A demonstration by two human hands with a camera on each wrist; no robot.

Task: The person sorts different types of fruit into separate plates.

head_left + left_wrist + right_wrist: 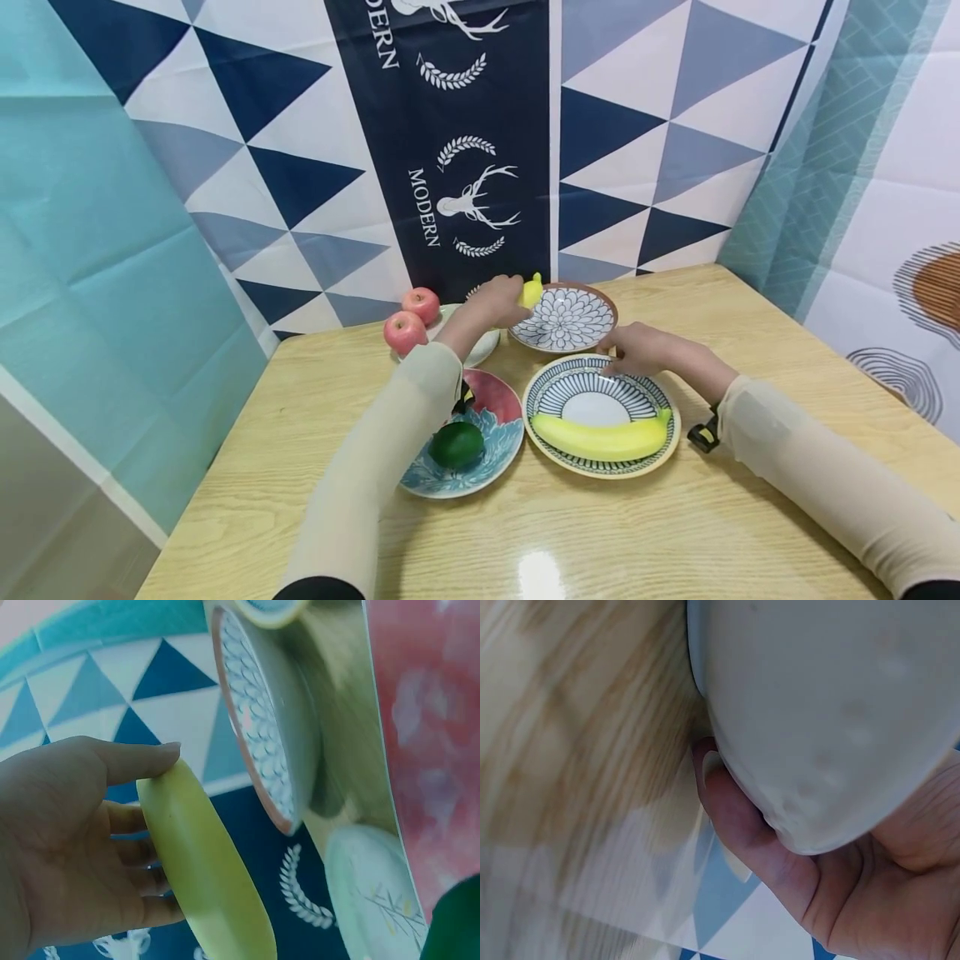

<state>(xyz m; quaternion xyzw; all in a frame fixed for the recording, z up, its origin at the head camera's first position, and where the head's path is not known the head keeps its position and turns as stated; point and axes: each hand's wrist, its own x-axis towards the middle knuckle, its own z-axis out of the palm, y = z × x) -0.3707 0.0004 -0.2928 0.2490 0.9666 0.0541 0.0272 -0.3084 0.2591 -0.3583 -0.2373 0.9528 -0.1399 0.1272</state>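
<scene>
- Triangle-patterned hangings [611,133] and a dark panel [487,108] of white stags back the pale wooden table [285,450] I'm looking at.
- The person's left hand [498,302] pinches a yellow banana [206,862] between thumb and fingers, holding it up near the far flower-patterned bowl [562,321].
- Their right hand [637,348] grips the striped plate [536,396] by its far rim, fingers curled beneath the edge.
- A second banana [603,439] lies across that plate, on the near side.
- Just left sits a pink-and-blue plate [501,437] with a dark green fruit [456,445] on it.
- Farther back, two red apples [406,333] crowd the left side of a pale plate [483,346].
</scene>
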